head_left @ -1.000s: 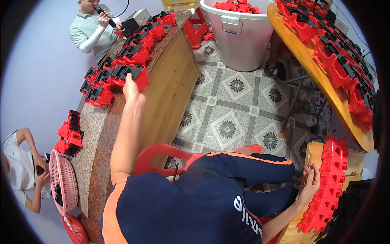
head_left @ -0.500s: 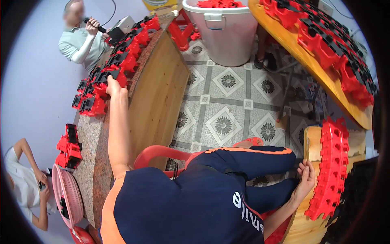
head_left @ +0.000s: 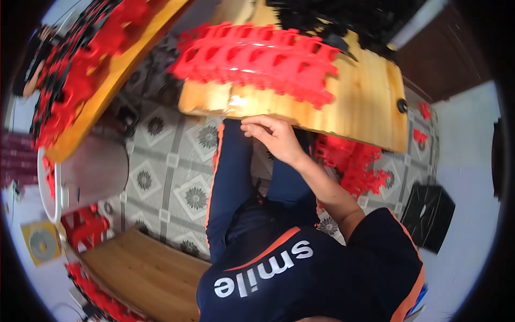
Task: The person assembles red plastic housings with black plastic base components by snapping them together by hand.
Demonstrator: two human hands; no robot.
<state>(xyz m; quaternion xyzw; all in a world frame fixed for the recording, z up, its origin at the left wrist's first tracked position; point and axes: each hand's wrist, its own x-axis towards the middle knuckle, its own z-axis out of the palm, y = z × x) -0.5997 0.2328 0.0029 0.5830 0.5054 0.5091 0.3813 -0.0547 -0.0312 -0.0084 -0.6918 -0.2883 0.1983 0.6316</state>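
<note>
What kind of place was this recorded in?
Probably a small assembly workshop: red plastic parts are lined up on a wooden table near a heap of black pieces, another table is crowded with red and black parts, and a large pale tub holds more red pieces.

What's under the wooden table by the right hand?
Red plastic parts show past the near edge of the wooden table, with patterned floor beside them. Its top hides whatever lies farther under.

One right hand point(head_left: 276, 137), one tub point(head_left: 91, 177), one black box point(head_left: 427, 217)
</note>
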